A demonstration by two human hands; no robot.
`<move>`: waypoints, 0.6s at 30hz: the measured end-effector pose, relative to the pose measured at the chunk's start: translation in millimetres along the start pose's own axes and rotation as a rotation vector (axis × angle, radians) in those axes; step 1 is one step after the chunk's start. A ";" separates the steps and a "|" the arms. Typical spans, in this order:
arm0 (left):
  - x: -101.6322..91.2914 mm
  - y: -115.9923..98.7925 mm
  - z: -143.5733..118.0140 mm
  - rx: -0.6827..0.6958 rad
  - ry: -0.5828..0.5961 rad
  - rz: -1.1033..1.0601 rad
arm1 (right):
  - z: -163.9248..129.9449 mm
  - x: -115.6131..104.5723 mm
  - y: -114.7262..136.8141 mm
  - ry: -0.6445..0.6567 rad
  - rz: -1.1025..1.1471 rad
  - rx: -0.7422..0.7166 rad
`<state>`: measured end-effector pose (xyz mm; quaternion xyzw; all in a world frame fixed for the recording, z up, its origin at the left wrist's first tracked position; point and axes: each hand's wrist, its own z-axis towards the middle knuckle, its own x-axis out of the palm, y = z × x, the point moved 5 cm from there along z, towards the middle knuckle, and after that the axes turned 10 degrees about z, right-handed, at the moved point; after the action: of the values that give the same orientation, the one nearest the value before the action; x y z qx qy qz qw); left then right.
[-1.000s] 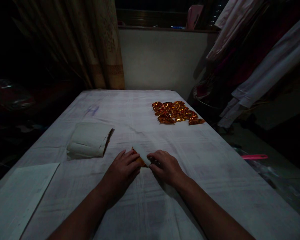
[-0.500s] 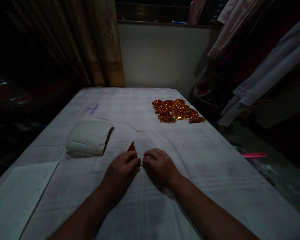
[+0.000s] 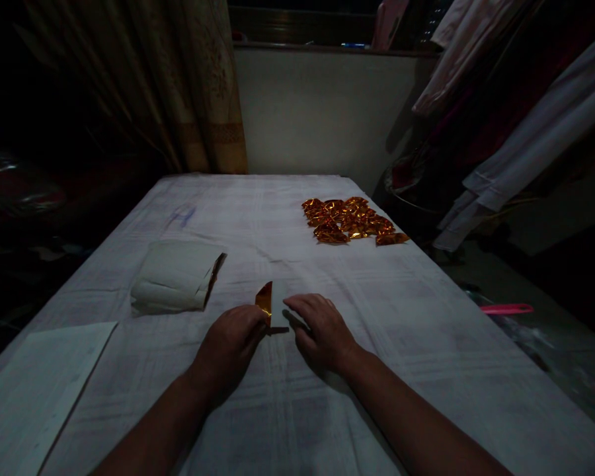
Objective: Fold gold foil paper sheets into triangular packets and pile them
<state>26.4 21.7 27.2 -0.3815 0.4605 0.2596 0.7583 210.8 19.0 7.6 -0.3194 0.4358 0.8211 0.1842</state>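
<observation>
Dim room, desk (image 3: 426, 317) under a white cloth, with loads of bare cloth toward its right edge. The left hand (image 3: 233, 344) pinches the gold flap of a small foil paper (image 3: 270, 305) near the desk's middle; the right hand (image 3: 320, 327) lies flat, fingers pressing its white side. A white paper stack (image 3: 173, 276) lies left of that paper, and a gold foil pile (image 3: 350, 220) sits well beyond it.
</observation>
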 end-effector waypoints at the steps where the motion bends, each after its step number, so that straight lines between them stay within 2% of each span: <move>1: -0.6 1.8 -0.7 -0.010 -0.008 -0.024 | -0.3 0.2 0.4 0.003 0.000 -0.023; 6: -2.6 5.9 -2.1 0.004 -0.045 -0.113 | -0.2 0.4 2.4 0.024 -0.037 -0.110; 10: -2.3 3.2 -3.1 0.052 -0.010 -0.147 | 1.3 0.5 4.6 0.036 -0.056 -0.168; 18: -4.6 0.8 -1.6 -0.005 -0.053 -0.068 | 4.9 2.7 17.5 0.104 0.024 -0.270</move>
<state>23.0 20.7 30.6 -0.3916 0.4264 0.2450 0.7777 196.9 13.5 18.2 -0.3783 0.3340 0.8567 0.1068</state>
